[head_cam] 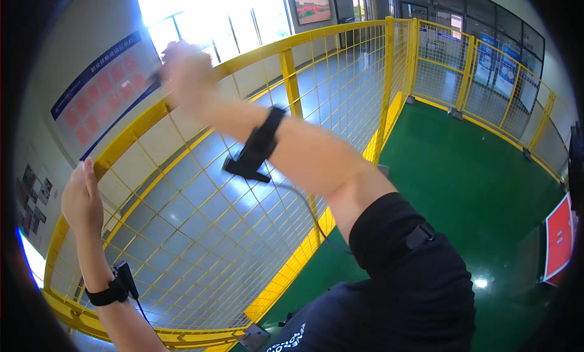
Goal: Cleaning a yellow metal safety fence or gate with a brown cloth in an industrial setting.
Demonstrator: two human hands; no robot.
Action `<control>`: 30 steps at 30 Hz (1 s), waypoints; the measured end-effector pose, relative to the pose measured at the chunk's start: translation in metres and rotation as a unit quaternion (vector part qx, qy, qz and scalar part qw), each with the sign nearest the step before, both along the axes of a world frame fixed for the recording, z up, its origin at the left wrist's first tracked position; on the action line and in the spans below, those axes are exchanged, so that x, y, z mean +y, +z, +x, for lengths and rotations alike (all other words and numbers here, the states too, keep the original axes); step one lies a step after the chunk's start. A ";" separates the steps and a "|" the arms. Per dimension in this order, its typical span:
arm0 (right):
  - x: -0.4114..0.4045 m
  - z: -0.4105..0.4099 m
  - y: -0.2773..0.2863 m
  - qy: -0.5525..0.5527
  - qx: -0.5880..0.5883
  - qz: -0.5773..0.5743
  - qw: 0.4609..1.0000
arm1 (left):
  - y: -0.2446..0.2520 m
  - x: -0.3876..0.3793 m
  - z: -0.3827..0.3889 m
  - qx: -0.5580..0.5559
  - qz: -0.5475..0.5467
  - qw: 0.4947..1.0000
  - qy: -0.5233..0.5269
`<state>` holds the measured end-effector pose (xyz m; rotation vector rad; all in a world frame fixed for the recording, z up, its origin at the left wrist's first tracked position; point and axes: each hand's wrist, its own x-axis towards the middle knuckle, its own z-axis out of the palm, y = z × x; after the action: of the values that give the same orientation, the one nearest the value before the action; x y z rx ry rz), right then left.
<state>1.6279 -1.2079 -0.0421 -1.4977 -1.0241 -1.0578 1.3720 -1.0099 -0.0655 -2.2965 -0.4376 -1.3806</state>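
The yellow top rail [132,131] of a wire-mesh fence curves across in front of me. At its left part, my left hand [84,204] is wrapped around the rail, thumb up and the other fingers mostly hidden. My right hand [189,76] is at the rail further along, blurred by motion. Something dark shows at its fingers, too blurred to name, and whether the hand grips it cannot be made out. A black strap with a small device [255,147] sits on my right forearm, with a cable running from it. Another strapped device [112,290] is on my left wrist.
Yellow mesh panels [445,64] stand around the green floor [438,160]. Grey floor [182,220] lies beyond the mesh. A red sign panel [559,242] stands at the right. A notice board [105,90] and a wall screen [312,7] hang beyond the fence.
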 end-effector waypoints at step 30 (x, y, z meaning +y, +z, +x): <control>-0.167 0.157 -0.094 -0.164 -0.189 0.158 0.955 | -0.016 0.052 0.024 -0.071 -0.023 0.987 0.141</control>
<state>1.7847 -1.3750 -0.1364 -1.2507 -0.8218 -1.7100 1.3956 -0.9576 -0.0813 -2.0800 -0.8129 -1.4061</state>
